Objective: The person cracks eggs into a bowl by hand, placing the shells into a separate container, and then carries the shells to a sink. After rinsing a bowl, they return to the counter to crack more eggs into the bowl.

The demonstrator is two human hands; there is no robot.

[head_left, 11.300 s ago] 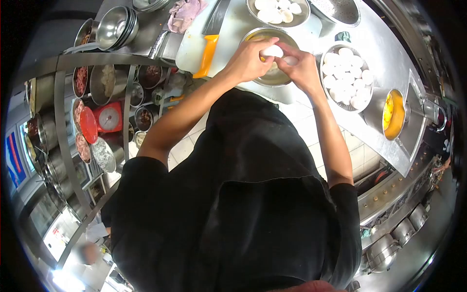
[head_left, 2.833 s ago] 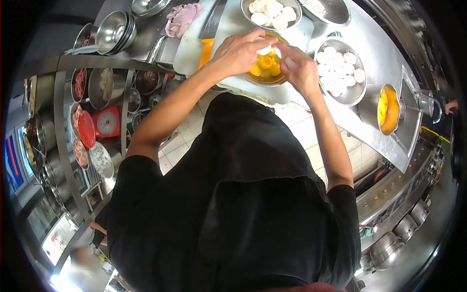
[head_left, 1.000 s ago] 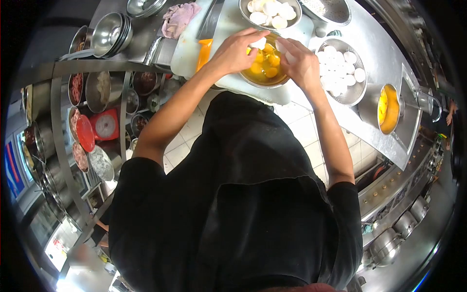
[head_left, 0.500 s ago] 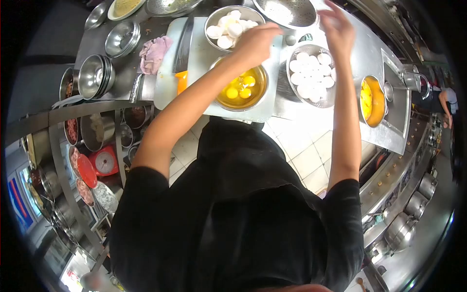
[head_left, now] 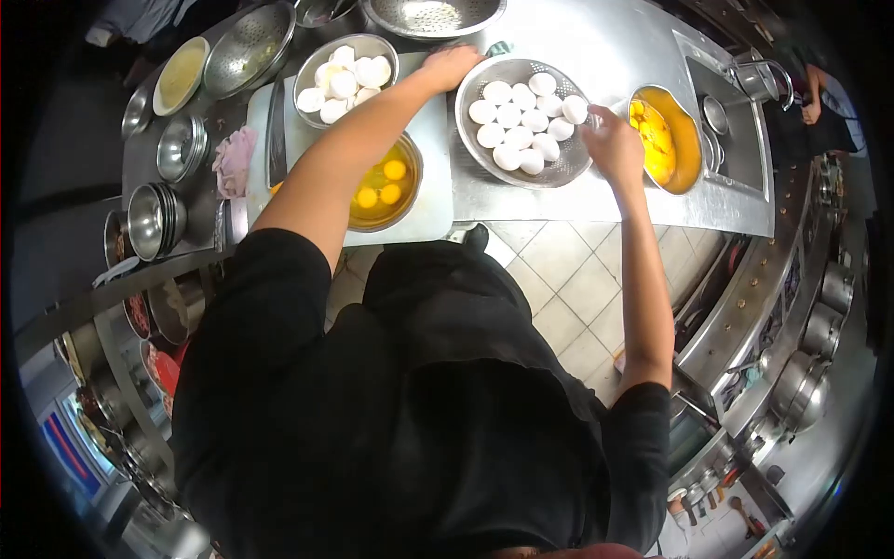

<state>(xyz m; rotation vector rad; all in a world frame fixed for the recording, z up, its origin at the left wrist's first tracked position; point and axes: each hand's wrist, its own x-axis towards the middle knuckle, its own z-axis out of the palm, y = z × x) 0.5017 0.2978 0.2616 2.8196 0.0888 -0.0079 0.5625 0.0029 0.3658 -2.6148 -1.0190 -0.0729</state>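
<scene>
My right hand (head_left: 615, 144) is at the right rim of a perforated metal colander (head_left: 470, 154), its fingertips closed on a white egg (head_left: 575, 109). Several more whole white eggs fill the colander. Beyond its left rim rests my left hand (head_left: 453, 67), fingers curled down; whatever they may hold is hidden. Left of that hand, a metal bowl of white eggshells (head_left: 343, 84) stands on a pale cutting board (head_left: 433, 186). Under my left forearm is a metal bowl (head_left: 416, 177) with cracked eggs, yolks showing in clear egg white. The forearm covers part of this bowl.
A bowl of yolks (head_left: 689, 154) stands at right, beside the sink (head_left: 745, 140). Stacked metal bowls (head_left: 149, 224) and a pink cloth (head_left: 235, 163) lie left. Another colander (head_left: 250, 51) stands at the back left. A person (head_left: 829, 107) is at far right.
The view has shifted right. My right hand has come down from above the colander to an egg at its rim. My left hand has moved from the eggshell bowl to beside the colander.
</scene>
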